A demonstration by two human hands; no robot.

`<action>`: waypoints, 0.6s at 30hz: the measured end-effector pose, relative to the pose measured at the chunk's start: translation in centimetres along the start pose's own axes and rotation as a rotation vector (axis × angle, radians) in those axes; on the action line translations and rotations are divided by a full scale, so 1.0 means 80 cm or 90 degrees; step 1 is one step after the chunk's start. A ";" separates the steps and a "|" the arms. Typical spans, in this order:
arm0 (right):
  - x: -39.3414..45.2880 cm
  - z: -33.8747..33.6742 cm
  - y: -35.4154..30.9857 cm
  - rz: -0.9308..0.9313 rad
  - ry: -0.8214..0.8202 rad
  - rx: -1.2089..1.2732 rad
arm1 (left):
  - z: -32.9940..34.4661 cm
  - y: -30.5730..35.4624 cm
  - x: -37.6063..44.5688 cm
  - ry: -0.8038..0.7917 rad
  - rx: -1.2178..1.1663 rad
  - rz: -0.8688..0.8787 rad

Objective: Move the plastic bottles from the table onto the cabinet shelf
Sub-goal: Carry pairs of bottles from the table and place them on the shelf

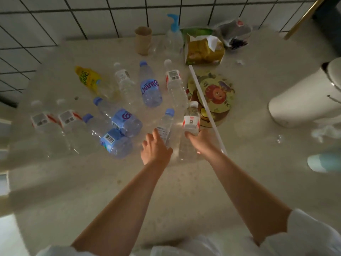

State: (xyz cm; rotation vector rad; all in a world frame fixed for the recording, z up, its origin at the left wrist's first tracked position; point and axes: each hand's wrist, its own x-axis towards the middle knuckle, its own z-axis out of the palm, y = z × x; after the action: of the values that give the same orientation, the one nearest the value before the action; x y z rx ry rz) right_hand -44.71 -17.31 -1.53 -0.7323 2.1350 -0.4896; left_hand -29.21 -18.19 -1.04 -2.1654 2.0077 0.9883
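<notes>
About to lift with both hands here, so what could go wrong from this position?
1. The right hand grips the white-capped bottle right beside the long white rod; lifting could knock the rod off the cartoon plate.
2. The left hand only reaches over the slim blue-capped bottle with fingers spread; a loose grasp on empty plastic may slip.
3. The lying blue-label bottles nearby could roll if bumped.

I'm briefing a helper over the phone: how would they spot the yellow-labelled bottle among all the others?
Start at the tiled wall behind the table and look at the row of lying bottles nearest it. The yellow-labelled bottle is the leftmost in that row. Its label and cap are yellow; its neighbours have white or blue ones.
</notes>
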 end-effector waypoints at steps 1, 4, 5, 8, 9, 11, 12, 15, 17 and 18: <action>0.005 0.003 -0.001 0.008 -0.006 0.019 | 0.004 0.001 0.002 0.007 0.006 -0.005; 0.017 0.011 -0.002 0.029 -0.020 0.038 | 0.013 0.002 0.009 0.023 0.022 -0.028; 0.020 0.012 -0.002 0.039 -0.025 0.041 | 0.014 0.001 0.011 0.028 0.024 -0.036; 0.028 0.016 -0.003 0.062 -0.035 0.048 | 0.014 0.001 0.017 0.040 0.010 -0.051; 0.030 0.017 -0.004 0.063 -0.036 0.059 | 0.014 0.001 0.019 0.046 0.004 -0.052; 0.035 0.019 -0.007 0.066 -0.038 0.084 | 0.014 0.001 0.020 0.054 -0.008 -0.054; 0.036 0.019 -0.007 0.068 -0.039 0.086 | 0.013 0.001 0.020 0.055 -0.015 -0.054; 0.036 0.014 -0.009 0.060 -0.053 0.074 | 0.008 -0.001 0.023 0.048 -0.044 -0.055; 0.033 0.011 -0.007 0.043 -0.069 0.081 | 0.005 -0.005 0.024 0.037 -0.062 -0.056; 0.031 0.010 -0.005 0.037 -0.074 0.090 | 0.003 -0.007 0.025 0.032 -0.070 -0.056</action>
State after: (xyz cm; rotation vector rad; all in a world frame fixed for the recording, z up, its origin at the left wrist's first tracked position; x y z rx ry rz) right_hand -45.17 -19.33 -3.21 -0.6037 1.9858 -0.5468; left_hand -28.90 -19.78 -2.35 -2.3354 1.9026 1.0671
